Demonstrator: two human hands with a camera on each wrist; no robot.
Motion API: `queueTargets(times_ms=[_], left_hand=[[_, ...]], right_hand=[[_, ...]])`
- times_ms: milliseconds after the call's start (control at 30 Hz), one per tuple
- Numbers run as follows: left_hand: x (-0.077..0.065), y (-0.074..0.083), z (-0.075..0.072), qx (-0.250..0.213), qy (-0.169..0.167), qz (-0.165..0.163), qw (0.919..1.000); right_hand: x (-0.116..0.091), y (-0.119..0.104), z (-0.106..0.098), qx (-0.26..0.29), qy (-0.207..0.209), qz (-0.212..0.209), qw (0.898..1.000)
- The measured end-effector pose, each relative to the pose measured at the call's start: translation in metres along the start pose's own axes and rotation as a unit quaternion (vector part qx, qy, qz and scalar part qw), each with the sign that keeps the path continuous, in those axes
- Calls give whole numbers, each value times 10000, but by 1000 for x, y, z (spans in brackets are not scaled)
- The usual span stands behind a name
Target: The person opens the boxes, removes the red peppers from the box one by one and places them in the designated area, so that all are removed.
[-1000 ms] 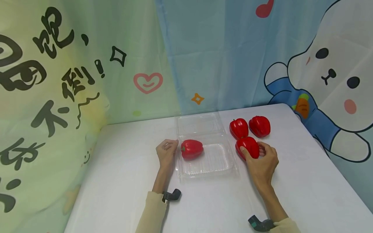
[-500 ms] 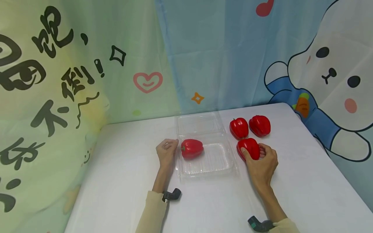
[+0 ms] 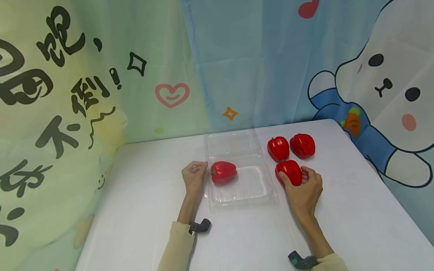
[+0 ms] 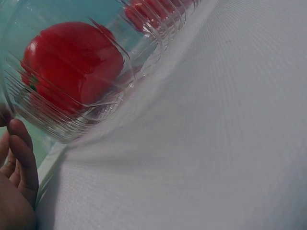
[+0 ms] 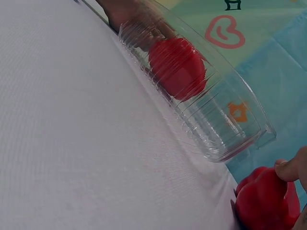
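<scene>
A clear plastic clamshell box [image 3: 251,184] lies with its lid folded back, and one red bell pepper [image 3: 223,172] rests on its side at the left of the tray. My left hand [image 3: 194,176] pinches the box's left rim; the left wrist view shows its fingers [image 4: 23,148] right at that rim. Right of the box, my right hand [image 3: 304,192] grips another red bell pepper [image 3: 290,172], thumb on the near left side and fingers round the right. The right wrist view catches that gripped pepper [image 5: 264,201] at its lower corner.
Two more red bell peppers, one nearer the box [image 3: 278,149] and one farther right [image 3: 302,146], sit behind the gripped pepper. A white cloth covers the table [image 3: 142,210]. Behind its back edge hangs a printed curtain [image 3: 234,64].
The gripped pepper has shifted slightly toward the person, opening a small gap to the peppers behind it. The left hand and the box have stayed where they were.
</scene>
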State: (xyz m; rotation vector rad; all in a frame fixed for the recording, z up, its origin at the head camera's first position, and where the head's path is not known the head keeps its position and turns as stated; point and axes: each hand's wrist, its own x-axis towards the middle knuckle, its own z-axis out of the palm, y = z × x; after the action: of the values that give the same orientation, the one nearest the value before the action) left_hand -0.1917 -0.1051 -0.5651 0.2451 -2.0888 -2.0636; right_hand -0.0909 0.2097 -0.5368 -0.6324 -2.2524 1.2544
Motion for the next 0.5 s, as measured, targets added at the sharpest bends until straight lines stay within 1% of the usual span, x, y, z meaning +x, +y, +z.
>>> queueTargets(times_ms=[233, 367, 500], left_hand=[[-1, -1, 0, 79, 28, -158, 9998], [-1, 1, 0, 101, 8, -118, 9999], [-1, 2, 0, 68, 4, -137, 9999]], right_hand=[[-1, 0, -1, -104, 39, 90, 9999], [1, -3, -2, -167, 121, 101, 9997], [3, -7, -3, -258, 183, -53, 9995]])
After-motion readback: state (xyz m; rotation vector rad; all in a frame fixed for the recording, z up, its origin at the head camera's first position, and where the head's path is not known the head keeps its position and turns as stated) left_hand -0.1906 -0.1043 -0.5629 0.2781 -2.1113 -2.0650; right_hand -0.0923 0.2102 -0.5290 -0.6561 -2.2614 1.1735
